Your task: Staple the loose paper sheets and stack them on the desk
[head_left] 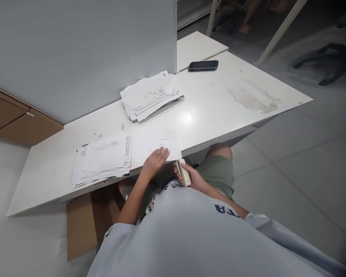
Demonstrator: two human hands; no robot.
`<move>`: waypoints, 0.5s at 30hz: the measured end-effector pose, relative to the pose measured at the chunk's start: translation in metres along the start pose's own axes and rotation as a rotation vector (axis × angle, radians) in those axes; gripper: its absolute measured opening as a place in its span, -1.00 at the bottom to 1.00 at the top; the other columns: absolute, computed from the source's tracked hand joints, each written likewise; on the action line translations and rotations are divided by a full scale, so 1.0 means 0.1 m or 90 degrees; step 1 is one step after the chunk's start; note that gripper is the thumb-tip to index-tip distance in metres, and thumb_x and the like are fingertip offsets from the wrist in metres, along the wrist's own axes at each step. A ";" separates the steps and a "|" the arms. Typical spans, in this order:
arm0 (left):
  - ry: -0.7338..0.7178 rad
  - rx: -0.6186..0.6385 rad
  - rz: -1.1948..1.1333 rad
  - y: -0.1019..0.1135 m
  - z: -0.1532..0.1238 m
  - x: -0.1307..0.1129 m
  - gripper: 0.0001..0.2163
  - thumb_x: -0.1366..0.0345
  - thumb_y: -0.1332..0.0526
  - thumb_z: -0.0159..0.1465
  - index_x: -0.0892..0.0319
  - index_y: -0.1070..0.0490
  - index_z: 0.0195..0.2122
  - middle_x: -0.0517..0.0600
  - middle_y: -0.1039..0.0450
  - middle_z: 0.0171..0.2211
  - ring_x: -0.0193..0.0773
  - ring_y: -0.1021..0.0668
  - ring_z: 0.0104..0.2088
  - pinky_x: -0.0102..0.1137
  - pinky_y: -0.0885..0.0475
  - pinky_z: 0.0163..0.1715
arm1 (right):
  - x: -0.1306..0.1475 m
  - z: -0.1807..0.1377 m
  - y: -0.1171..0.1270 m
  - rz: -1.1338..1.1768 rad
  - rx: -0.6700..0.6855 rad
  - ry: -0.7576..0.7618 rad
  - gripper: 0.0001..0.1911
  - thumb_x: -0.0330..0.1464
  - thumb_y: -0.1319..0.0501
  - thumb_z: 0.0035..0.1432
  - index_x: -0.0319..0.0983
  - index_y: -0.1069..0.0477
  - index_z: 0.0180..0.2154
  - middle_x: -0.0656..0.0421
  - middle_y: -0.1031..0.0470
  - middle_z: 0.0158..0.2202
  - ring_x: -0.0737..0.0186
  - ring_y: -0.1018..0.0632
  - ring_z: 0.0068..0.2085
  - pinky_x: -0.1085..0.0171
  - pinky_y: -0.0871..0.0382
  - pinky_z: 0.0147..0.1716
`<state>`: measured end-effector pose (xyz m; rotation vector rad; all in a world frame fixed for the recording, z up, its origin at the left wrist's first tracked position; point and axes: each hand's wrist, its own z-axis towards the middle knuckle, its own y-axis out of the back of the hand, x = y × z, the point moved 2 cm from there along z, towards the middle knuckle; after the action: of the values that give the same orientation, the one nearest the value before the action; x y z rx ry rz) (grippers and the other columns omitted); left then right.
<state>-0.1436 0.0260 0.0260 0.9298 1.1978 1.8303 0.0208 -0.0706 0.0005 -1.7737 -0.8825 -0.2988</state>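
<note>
My left hand [155,162] lies with fingers stretched flat on a sheet of paper [144,144] at the near edge of the white table. In my right hand [192,176] is a cream stapler [183,173], gripped just off that edge, close to the paper's near right corner. Left of the sheet is a stack of printed papers [103,156], its edges uneven. Farther back, against the grey partition, sits a second, thicker pile of papers [151,94]. Whether the stapler's jaws touch the sheet I cannot tell.
A black phone [203,65] lies at the table's back right, near a grey partition [83,50]. A stained patch [253,96] marks the white table [207,111]. Cardboard boxes stand at the left and below. Another person's leg [249,17] and a chair base [323,61] show beyond.
</note>
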 end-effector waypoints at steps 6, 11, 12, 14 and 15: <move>0.030 0.005 -0.008 -0.05 0.03 -0.11 -0.57 0.47 -0.03 0.37 0.10 -0.27 0.25 0.07 -0.33 0.23 0.01 -0.29 0.29 -0.08 -0.31 0.22 | 0.01 0.03 -0.01 -0.026 0.004 0.003 -0.59 -0.02 -0.31 -0.02 -0.16 -0.38 -0.25 0.25 -0.45 -0.43 0.39 -0.35 -0.61 0.34 -0.24 -0.67; 0.101 0.045 -0.049 -0.09 0.08 -0.26 -0.53 0.47 -0.08 0.34 0.05 -0.26 0.27 0.08 -0.26 0.28 0.11 -0.15 0.35 0.09 -0.20 0.26 | 0.06 0.09 -0.05 -0.006 -0.015 0.020 -0.61 -0.05 -0.31 -0.01 -0.17 -0.39 -0.25 0.26 -0.42 -0.42 0.42 -0.32 -0.61 0.36 -0.23 -0.67; 0.113 0.052 -0.058 -0.09 0.08 -0.28 -0.52 0.47 -0.09 0.33 0.06 -0.26 0.27 0.08 -0.25 0.28 0.12 -0.13 0.35 0.10 -0.18 0.26 | 0.06 0.10 -0.05 -0.006 -0.017 0.023 -0.61 -0.05 -0.32 -0.02 -0.16 -0.39 -0.25 0.26 -0.42 -0.43 0.41 -0.33 -0.61 0.36 -0.24 -0.67; 0.135 0.059 -0.076 -0.08 0.09 -0.33 -0.51 0.46 -0.10 0.32 0.05 -0.24 0.28 0.09 -0.23 0.29 0.12 -0.11 0.36 0.12 -0.14 0.27 | 0.06 0.10 -0.06 -0.016 -0.027 0.026 -0.59 -0.03 -0.33 -0.03 -0.15 -0.38 -0.25 0.26 -0.42 -0.43 0.40 -0.34 -0.60 0.36 -0.24 -0.67; 0.145 0.058 -0.082 -0.07 0.10 -0.35 -0.50 0.46 -0.10 0.32 0.05 -0.23 0.28 0.09 -0.22 0.30 0.12 -0.10 0.37 0.13 -0.12 0.28 | 0.06 0.09 -0.05 -0.022 -0.036 0.029 -0.58 -0.01 -0.32 -0.03 -0.15 -0.37 -0.26 0.26 -0.43 -0.44 0.39 -0.33 -0.61 0.35 -0.25 -0.68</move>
<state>-0.1177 0.0016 0.0161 0.6890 1.4564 1.8252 0.0192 -0.0591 0.0041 -1.7989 -0.8794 -0.3889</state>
